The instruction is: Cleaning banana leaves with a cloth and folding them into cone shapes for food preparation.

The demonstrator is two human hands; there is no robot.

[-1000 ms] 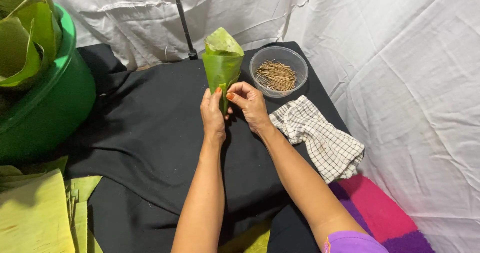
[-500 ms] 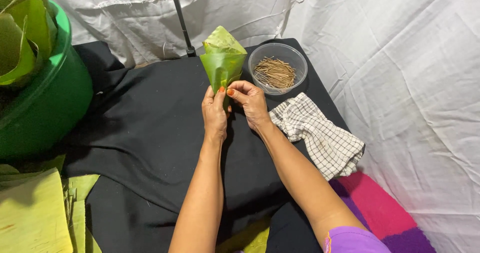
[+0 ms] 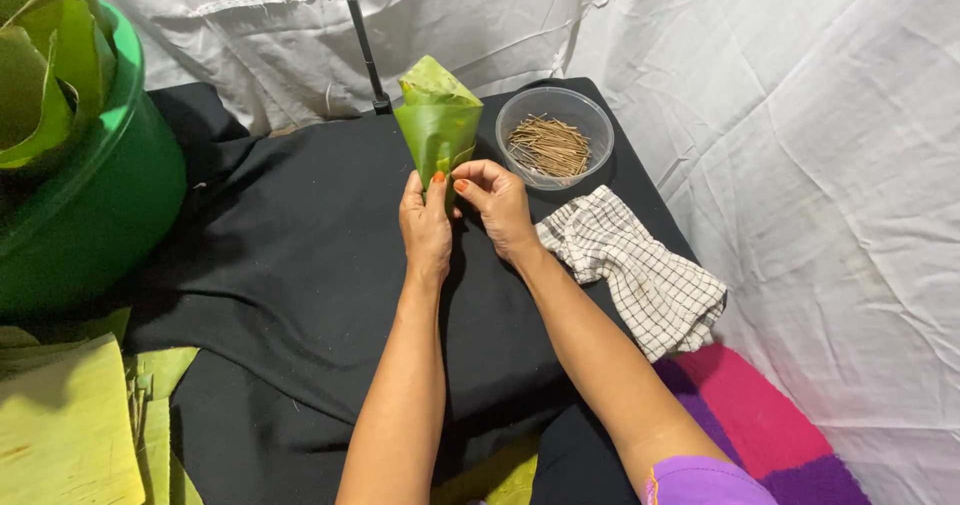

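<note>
A green banana leaf rolled into a cone [image 3: 437, 120] stands with its wide end away from me, above the black cloth [image 3: 290, 265]. My left hand [image 3: 425, 227] grips the cone's narrow lower end from the left. My right hand [image 3: 497, 203] pinches the same lower end from the right, thumb and fingers pressed on the leaf. Both hands touch each other around the cone's tip, which they hide.
A clear round bowl [image 3: 556, 137] of thin brown sticks sits right of the cone. A checked cloth [image 3: 637, 270] lies beside my right arm. A big green tub [image 3: 85, 180] with leaves stands at left, flat leaf pieces [image 3: 65, 425] at lower left. White sheets hang behind.
The view has shifted slightly. Both hands stay on the cone's lower end, with the cone tipped a little more upright.
</note>
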